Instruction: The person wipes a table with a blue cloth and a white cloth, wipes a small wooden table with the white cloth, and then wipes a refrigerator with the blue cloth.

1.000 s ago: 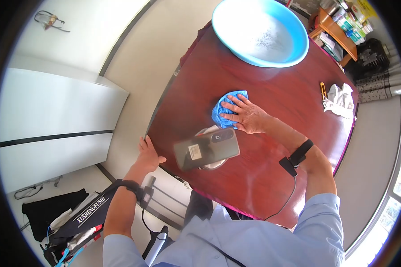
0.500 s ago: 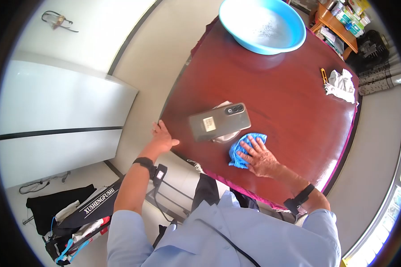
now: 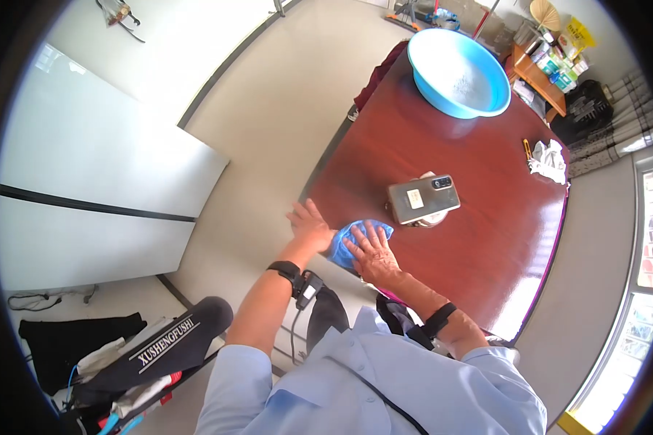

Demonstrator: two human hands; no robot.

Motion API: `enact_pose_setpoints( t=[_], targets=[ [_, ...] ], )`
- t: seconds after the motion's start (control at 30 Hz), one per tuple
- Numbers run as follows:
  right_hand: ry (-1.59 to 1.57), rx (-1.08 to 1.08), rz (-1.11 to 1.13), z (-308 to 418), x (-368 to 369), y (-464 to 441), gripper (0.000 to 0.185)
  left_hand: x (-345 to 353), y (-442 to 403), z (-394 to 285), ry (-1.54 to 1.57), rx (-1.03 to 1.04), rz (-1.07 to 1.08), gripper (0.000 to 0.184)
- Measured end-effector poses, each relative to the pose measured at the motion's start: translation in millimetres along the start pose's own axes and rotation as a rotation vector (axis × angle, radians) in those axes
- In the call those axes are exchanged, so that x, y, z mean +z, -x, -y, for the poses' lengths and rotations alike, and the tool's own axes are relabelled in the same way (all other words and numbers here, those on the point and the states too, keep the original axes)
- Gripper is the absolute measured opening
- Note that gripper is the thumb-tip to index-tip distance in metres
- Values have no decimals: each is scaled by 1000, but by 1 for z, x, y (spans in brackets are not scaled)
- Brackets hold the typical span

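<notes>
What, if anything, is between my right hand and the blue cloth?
Nothing visible: the right hand lies spread on the blue cloth. The left hand is beside the cloth, and the phone sits apart from it.

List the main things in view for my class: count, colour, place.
table: 1, dark red, centre
cloth: 1, blue, table's near corner
phone: 1, grey, atop pale item
pale item: 1, whitish, beneath phone
basin: 1, light blue, table's far end
fabric: 1, white, table's far right
yellow tool: 1, yellow, beside fabric
wooden stand: 1, orange-brown, beyond table
curtain: 1, patterned grey, far right
window: 1, bright white, right
cabinet: 1, white, left
lettered cover: 1, black, lower left
shirt: 1, light blue, bottom
wrist straps: 2, black, forearms
left hand: 1, bare, beside cloth
right hand: 1, bare, on cloth
</notes>
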State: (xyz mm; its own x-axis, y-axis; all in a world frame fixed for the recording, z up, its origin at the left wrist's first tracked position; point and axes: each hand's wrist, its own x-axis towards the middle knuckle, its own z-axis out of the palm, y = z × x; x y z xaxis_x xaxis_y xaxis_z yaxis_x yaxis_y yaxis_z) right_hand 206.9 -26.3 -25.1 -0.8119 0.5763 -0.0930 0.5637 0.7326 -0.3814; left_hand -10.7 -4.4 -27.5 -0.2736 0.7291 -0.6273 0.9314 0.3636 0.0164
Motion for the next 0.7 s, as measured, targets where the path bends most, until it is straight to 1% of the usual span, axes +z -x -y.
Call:
enact_pose_setpoints(
  t=[0.07, 0.1, 0.2, 0.23, 0.33, 0.4, 0.47, 0.6, 0.67, 0.7],
  targets=[
    [5, 113, -84, 10, 13, -21, 65, 9, -10, 11, 19, 109, -27, 103],
    [-27, 151, -144, 16, 15, -30, 63, -23, 10, 10, 72, 63, 74, 94],
    [38, 296, -227, 35, 19, -57, 64, 7, -22, 61, 405, 309, 69, 91],
    [59, 348, -245, 39, 21, -67, 65, 35, -56, 78, 215, 567, 38, 89],
    [101, 494, -307, 45, 29, -102, 68, -10, -3, 86, 562, 482, 63, 91],
    [119, 568, -325, 42, 31, -121, 69, -2, -1, 93, 658, 486, 86, 93],
    [139, 583, -352, 33, 32, -139, 69, -3, -5, 98, 719, 525, 111, 91],
    [154, 640, -360, 14, 21, -174, 70, -15, -11, 104, 604, 587, 226, 89],
    [166, 672, -386, -3, 21, -193, 70, -34, -7, 108, 525, 609, 281, 89],
    [144, 711, -341, -9, 15, -201, 72, -50, -2, 111, 479, 632, 328, 90]
  ],
)
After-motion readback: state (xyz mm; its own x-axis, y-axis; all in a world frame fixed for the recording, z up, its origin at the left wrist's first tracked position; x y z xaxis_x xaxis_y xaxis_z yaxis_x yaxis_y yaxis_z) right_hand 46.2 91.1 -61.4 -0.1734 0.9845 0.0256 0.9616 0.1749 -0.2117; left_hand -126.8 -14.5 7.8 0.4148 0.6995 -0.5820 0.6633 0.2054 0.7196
